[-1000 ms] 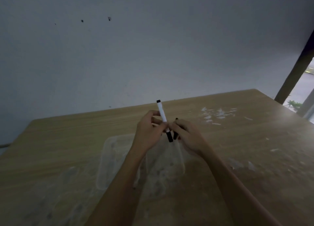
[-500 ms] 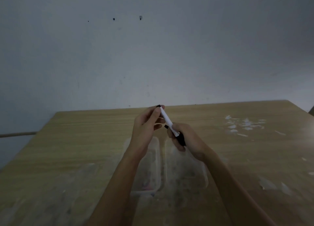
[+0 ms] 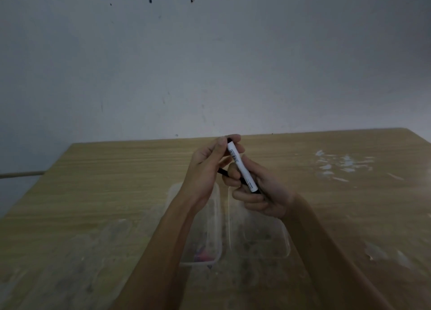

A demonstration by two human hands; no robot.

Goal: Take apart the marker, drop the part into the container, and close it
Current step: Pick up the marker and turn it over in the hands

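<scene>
On the wood-grain tabletop [image 3: 116,193], a clear plastic container [image 3: 210,239] lies open below my wrists. Above it, my left hand [image 3: 205,167] and right hand [image 3: 261,193] grip the smooth white marker [image 3: 241,167], tilted, with open tabletop all around.

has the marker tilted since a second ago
Yes. The marker stood nearly upright against the table's far edge; now it slants, its top in the left hand, its bottom in the right hand.
</scene>
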